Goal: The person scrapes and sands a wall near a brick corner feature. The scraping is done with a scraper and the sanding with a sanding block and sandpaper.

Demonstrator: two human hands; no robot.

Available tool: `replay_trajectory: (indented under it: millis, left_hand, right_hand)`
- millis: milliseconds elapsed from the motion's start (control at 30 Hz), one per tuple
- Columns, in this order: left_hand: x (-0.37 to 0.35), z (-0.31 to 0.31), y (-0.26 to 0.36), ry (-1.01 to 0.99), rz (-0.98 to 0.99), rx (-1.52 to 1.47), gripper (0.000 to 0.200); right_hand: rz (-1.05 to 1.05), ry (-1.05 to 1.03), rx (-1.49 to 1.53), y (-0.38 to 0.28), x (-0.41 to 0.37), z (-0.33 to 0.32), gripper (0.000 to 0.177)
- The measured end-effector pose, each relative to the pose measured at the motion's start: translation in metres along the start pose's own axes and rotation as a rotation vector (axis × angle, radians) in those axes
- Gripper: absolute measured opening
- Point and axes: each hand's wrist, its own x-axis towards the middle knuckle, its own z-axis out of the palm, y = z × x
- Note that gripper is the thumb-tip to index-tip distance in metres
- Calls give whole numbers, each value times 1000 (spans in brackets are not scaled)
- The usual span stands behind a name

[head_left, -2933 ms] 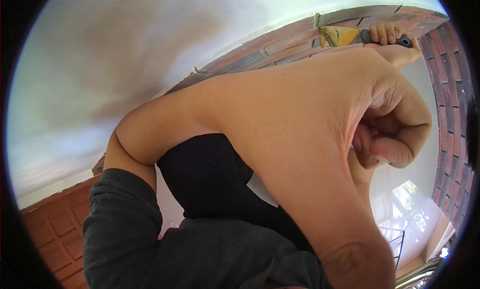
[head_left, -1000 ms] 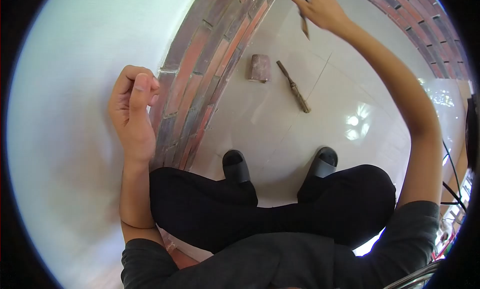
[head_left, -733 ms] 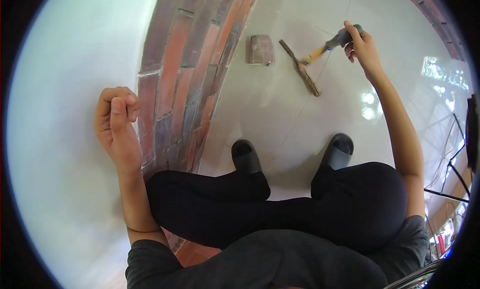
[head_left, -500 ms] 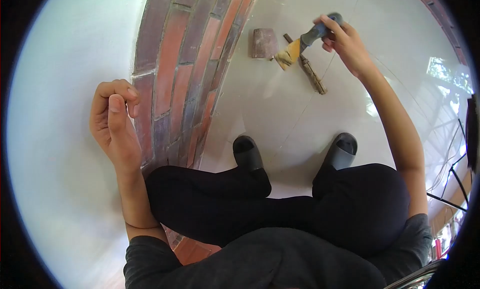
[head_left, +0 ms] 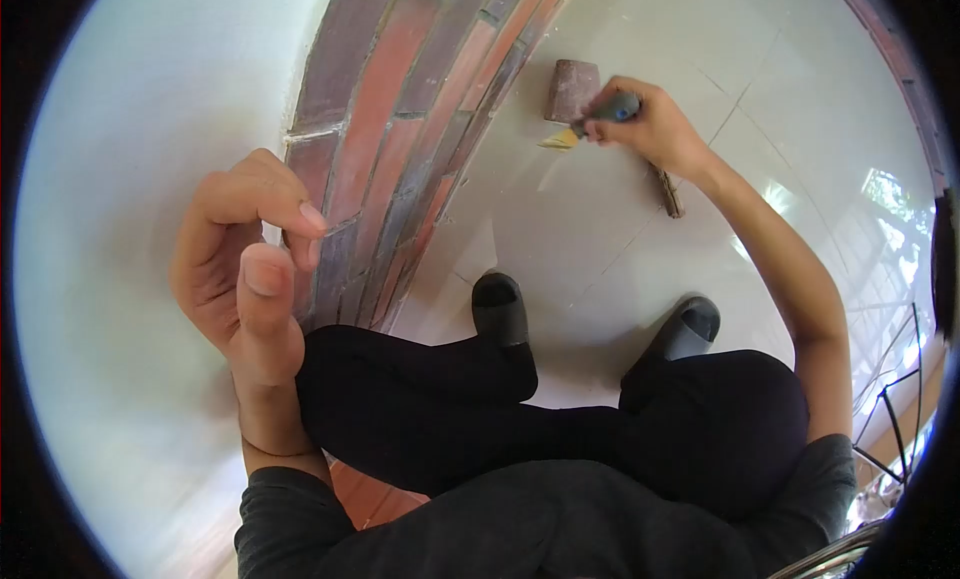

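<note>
My right hand [head_left: 650, 129] is closed around the dark handle of a brush [head_left: 612, 109] with yellowish bristles, which point left and down just above the tiled floor. Right behind the bristles is a reddish-brown block [head_left: 573, 89] on the floor. Below my right hand lies a narrow brown tool [head_left: 668, 193], its upper part hidden by the hand. My left hand [head_left: 250, 249] is raised before the white wall, beside the brick strip, fingers curled and thumb apart, holding nothing.
A red and grey brick strip [head_left: 385, 129] runs along the base of the white wall [head_left: 130, 179]. Dark slippers [head_left: 500, 314] are on my feet on the glossy floor [head_left: 570, 239]. Thin black metal bars [head_left: 893, 419] stand at the right edge.
My right hand has lowered the brush toward the floor, near the block. My left hand appears larger and nearer the camera. The view has shifted, moving block and brick strip rightward.
</note>
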Motion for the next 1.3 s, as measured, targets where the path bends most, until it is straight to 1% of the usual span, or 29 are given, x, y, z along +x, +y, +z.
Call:
replay_trajectory:
  millis: [100, 200, 300, 333, 367, 433, 533, 667, 767, 867, 1000, 1133, 1233, 1267, 1300]
  left_hand:
    - [-1, -1, -3, -2, 2, -16, 40]
    - [-2, -2, -4, -3, -31, -16, 40]
    - [-3, -3, -4, -6, -47, -25, 40]
    - [-5, -4, -5, -3, -24, -14, 41]
    - [-6, -5, -7, 0, -3, -2, 41]
    - [-8, -8, -5, 5, -20, 13, 42]
    - [-8, -10, -5, 13, -26, 34, 42]
    - [-9, -11, -4, 10, -31, 57, 42]
    - [-10, -13, -6, -5, -14, 63, 42]
    - [-12, -13, -8, 8, -23, 58, 42]
    - [-11, -13, -11, 3, -42, 52, 42]
    - [-9, -10, -13, -4, -40, 57, 42]
    - [-8, -10, -15, 5, -50, 52, 42]
    - [-8, -9, -15, 8, -57, 51, 42]
    - [-8, -9, -16, 4, -56, 48, 43]
  right_hand:
    - [-71, -31, -534, -16, -20, -8, 26]
    - [-30, -109, -1105, -10, -26, -9, 30]
    - [12, -142, -1132, 10, -23, -1, 32]
    - [-35, -118, -1116, 4, -22, 0, 29]
    - [-141, -30, -1097, -3, -19, 0, 29]
    - [-342, 133, -1051, -21, -11, -3, 30]
    - [-470, 239, -1032, -55, 8, -11, 34]
    - [-619, 286, -1059, -62, 31, -6, 34]
    - [-628, 349, -1090, -63, 41, -3, 34]
    - [-543, 305, -1091, -69, 43, -3, 35]
    - [-556, 220, -1070, -71, 40, 13, 33]
    - [-509, 312, -1084, -72, 48, 8, 35]
    - [-478, 306, -1071, -75, 51, 6, 38]
    - [-539, 301, -1088, -74, 51, 11, 40]
    - [-499, 268, -1122, -75, 48, 17, 40]
